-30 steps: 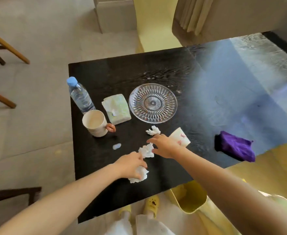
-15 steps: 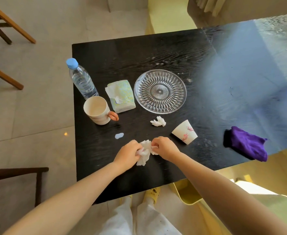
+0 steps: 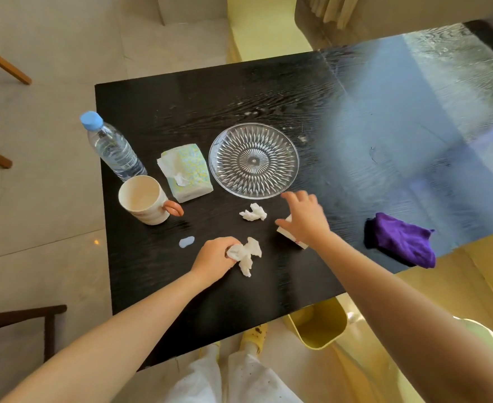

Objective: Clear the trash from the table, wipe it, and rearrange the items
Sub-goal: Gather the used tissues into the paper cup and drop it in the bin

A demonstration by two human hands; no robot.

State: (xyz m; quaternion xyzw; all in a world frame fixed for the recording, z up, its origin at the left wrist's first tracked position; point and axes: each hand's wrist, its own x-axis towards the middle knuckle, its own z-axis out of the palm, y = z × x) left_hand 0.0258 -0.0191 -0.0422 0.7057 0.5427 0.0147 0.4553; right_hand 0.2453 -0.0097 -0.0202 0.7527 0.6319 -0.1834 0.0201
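Note:
My left hand (image 3: 214,255) grips a bunch of crumpled white tissues (image 3: 246,253) low on the black table (image 3: 181,94). My right hand (image 3: 304,218) hovers with its fingers spread over a tipped paper cup (image 3: 290,237), most of which it hides. Another crumpled tissue (image 3: 254,213) lies loose just left of that hand. A small pale blue scrap (image 3: 186,242) lies left of my left hand. A purple cloth (image 3: 400,242) sits near the table's right front edge.
A water bottle (image 3: 111,146), a cream mug (image 3: 146,199), a tissue pack (image 3: 185,171) and a glass plate (image 3: 253,159) stand in a row at the back. A yellow bin (image 3: 319,330) sits on the floor under the table's front edge. Wooden chairs stand at the left.
My right hand has let go of the tissue bunch and moved right and up over the paper cup. My left hand keeps both tissues gathered in its grip.

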